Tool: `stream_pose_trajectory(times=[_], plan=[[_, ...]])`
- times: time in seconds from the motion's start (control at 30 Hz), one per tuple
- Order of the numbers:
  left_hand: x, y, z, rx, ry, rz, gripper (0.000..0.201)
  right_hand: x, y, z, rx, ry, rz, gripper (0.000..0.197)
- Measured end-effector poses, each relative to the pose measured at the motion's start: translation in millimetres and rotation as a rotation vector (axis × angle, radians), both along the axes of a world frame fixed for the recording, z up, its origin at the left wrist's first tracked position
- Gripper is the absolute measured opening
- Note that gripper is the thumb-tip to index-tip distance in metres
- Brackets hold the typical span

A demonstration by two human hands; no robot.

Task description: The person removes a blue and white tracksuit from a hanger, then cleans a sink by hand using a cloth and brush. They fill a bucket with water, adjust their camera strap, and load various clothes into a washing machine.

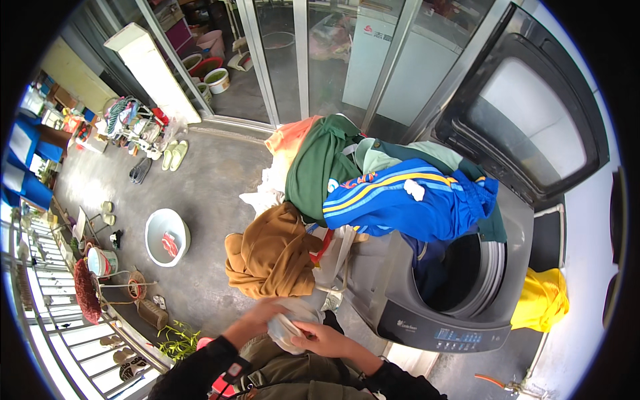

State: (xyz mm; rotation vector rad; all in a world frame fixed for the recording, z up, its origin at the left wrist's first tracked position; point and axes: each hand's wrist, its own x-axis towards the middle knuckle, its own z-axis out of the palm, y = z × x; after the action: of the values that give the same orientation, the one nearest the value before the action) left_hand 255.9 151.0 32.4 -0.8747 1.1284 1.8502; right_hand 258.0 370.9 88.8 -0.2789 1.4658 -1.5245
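In front of my body both hands hold a pale, crumpled bundle, either thin cloth or plastic; I cannot tell which. The fingers of my left hand close on its left side, partly behind it. My right hand pinches it from the right. Just beyond lies a brown garment, heaped beside the top-loading washing machine. A blue striped garment drapes over the machine's far side, next to a green garment. Dark blue cloth hangs into the open drum.
The machine's lid stands raised at the far right. A yellow cloth hangs at its right side. On the floor to the left sits a white basin with a red-and-white item inside. Slippers and a plant are farther left. Glass doors stand behind.
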Motion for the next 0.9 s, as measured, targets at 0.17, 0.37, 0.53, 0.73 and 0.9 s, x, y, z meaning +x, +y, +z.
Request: stream_pose_trajectory(times=[0.17, 0.37, 0.53, 0.73, 0.9], plan=[[-56.5, -154.4, 12.4, -0.425, 0.441, 0.386, 0.026, -49.6, 39.1, 84.4, -0.025, 0.147, -0.237, 0.042], [-180.4, -290.1, -78.3, -1.350, 0.785, 0.271, 0.042, -96.2, 82.1, 126.7, 0.161, 0.261, -0.906, 0.028], [-266.0, -291.2, -189.7, -1.424, 0.744, -0.346, 0.049, -118.6, 112.0, 117.8, 0.441, 0.449, -1.343, 0.021], [-328.6, -211.2, -191.2, -1.341, 0.790, -0.515, 0.034, -161.1, 165.3, 89.9, 0.918, 0.771, -1.430, 0.034], [-361.1, -32.6, -42.1, -0.782, 1.382, -0.220, 0.020, -207.4, 199.8, 74.7, 1.271, 0.917, -1.304, 0.087]])
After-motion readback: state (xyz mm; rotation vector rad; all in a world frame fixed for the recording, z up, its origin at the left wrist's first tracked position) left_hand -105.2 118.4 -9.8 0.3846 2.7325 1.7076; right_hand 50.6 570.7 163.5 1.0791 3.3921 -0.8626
